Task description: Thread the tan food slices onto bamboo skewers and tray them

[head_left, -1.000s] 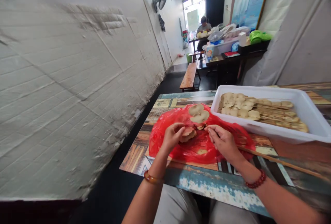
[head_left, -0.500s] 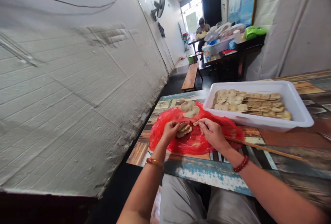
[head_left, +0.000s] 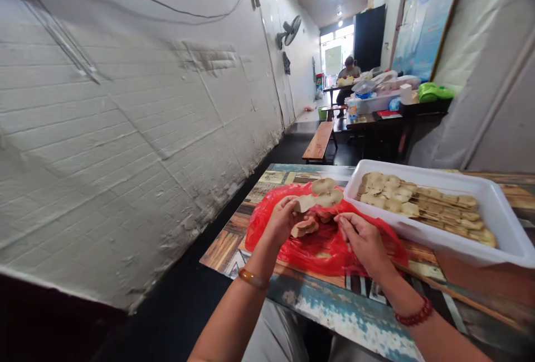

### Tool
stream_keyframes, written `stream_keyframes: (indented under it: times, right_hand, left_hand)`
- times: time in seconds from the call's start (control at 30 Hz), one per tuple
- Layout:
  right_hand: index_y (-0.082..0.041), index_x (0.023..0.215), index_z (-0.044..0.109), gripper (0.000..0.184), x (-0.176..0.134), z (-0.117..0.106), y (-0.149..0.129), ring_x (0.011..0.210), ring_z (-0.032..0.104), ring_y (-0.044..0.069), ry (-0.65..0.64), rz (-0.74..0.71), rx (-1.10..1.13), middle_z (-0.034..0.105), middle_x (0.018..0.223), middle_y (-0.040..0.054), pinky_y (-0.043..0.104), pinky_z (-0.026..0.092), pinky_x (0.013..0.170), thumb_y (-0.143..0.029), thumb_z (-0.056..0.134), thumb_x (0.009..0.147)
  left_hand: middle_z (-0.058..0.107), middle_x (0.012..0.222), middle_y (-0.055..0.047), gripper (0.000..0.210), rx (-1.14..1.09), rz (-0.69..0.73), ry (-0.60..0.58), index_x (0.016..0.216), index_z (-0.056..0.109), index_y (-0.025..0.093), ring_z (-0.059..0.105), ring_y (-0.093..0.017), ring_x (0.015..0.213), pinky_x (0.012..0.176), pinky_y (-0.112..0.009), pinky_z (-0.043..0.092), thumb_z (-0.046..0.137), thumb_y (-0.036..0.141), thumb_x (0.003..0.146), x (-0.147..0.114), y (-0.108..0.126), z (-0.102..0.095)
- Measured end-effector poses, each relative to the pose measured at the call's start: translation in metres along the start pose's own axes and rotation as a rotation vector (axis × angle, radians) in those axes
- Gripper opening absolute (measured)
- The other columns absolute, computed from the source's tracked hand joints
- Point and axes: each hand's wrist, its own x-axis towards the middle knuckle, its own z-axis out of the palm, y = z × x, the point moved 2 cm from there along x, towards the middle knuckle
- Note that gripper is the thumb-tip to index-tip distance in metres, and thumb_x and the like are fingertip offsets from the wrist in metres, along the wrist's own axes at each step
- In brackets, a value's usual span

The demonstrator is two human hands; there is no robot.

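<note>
My left hand [head_left: 283, 221] pinches a pale, flat, round slice [head_left: 305, 203], perhaps potato, raised above the red plastic bag [head_left: 261, 220]. My right hand [head_left: 363, 240] is closed at the fingertips on a thin skewer [head_left: 337, 212], of which only a short bit shows. Two more pale slices [head_left: 328, 198] sit just beyond, close to the held slice; they appear to be on that skewer. Under my left fingers, a small stack of slices [head_left: 304, 227] lies on the bag.
A white plastic tray [head_left: 443, 175] of skewered slices [head_left: 388, 192] stands at the right. A long wooden stick [head_left: 460, 295] lies under my right forearm. Beyond the table [head_left: 317, 295] are a bench [head_left: 320, 140], a loaded table and a seated person [head_left: 350, 69]. A wall runs along the left.
My left hand has lifted a slice off the stack, up beside the two far slices. My right hand still pinches the skewer. The view has shifted, so the scene sits lower and further right.
</note>
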Motion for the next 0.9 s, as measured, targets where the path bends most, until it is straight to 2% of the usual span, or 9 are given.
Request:
stream_keyframes:
  times: [0.1, 0.2, 0.4, 0.67, 0.9]
  right_hand:
    - [-0.020, 0.090, 0.059, 0.031, -0.006, -0.008, -0.004, 0.037, 0.047, 0.010, -0.077, 0.033, -0.048, 0.050, 0.057, -0.0055, 0.022, 0.037, 0.038, -0.046, 0.044, 0.088]
    - [-0.020, 0.086, 0.060, 0.028, -0.018, -0.017, 0.006, 0.037, 0.050, 0.011, -0.115, 0.016, -0.224, 0.053, 0.056, -0.0039, 0.023, 0.039, 0.039, -0.043, 0.044, 0.088]
    - [-0.019, 0.082, 0.064, 0.031, -0.037, -0.023, 0.027, 0.046, 0.060, 0.015, -0.099, -0.058, -0.469, 0.066, 0.063, 0.0027, 0.024, 0.047, 0.046, -0.040, 0.043, 0.089]
    - [-0.020, 0.087, 0.070, 0.029, -0.037, -0.020, 0.036, 0.075, 0.070, 0.018, -0.176, -0.104, -0.555, 0.074, 0.082, 0.0034, 0.023, 0.056, 0.067, -0.039, 0.048, 0.087]
    - [-0.022, 0.093, 0.072, 0.026, -0.042, -0.022, 0.037, 0.081, 0.071, 0.018, -0.207, -0.092, -0.543, 0.075, 0.091, 0.0034, 0.022, 0.057, 0.072, -0.037, 0.052, 0.086]
  left_hand:
    - [0.062, 0.070, -0.002, 0.038, -0.039, -0.012, -0.007, 0.082, 0.055, 0.013, 0.061, -0.013, 0.059, 0.059, -0.025, 0.049, 0.077, 0.031, 0.058, 0.001, -0.005, 0.001]
    - [0.062, 0.066, -0.002, 0.040, -0.070, -0.041, 0.013, 0.081, 0.056, 0.013, 0.059, -0.012, 0.053, 0.050, -0.022, 0.045, 0.080, 0.028, 0.053, 0.005, -0.017, 0.001]
    - [0.058, 0.060, 0.000, 0.035, -0.112, -0.051, 0.048, 0.078, 0.058, 0.013, 0.049, -0.007, 0.043, 0.039, -0.016, 0.034, 0.078, 0.028, 0.054, 0.021, -0.038, -0.001]
    - [0.064, 0.067, -0.003, 0.031, -0.108, -0.003, 0.067, 0.083, 0.059, 0.013, 0.056, -0.010, 0.049, 0.045, -0.018, 0.041, 0.074, 0.031, 0.062, 0.023, -0.040, -0.014]
    - [0.064, 0.069, -0.004, 0.036, -0.145, -0.059, 0.099, 0.086, 0.058, 0.014, 0.057, -0.011, 0.048, 0.042, -0.018, 0.040, 0.075, 0.032, 0.061, 0.018, -0.037, -0.012]
